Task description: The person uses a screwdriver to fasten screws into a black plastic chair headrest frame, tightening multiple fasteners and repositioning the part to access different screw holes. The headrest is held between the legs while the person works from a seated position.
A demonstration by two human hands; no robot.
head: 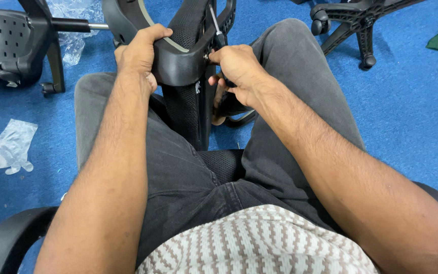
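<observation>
I sit in a chair with grey jeans, and a black mesh chair part [186,96] stands upright between my knees. My left hand [139,53] grips its black plastic armrest bracket [181,61] from the left. My right hand [236,68] is closed around the dark handle of a screwdriver [215,25], whose metal shaft points up beside the bracket's right edge. The tip's contact point is hidden by the plastic.
A black perforated chair seat [1,40] with a gas lift rod lies on the blue carpet at the far left. A black wheeled star base [353,20] sits at top right. Clear plastic wrap [11,147] lies on the left floor. Black armrests [6,238] flank me.
</observation>
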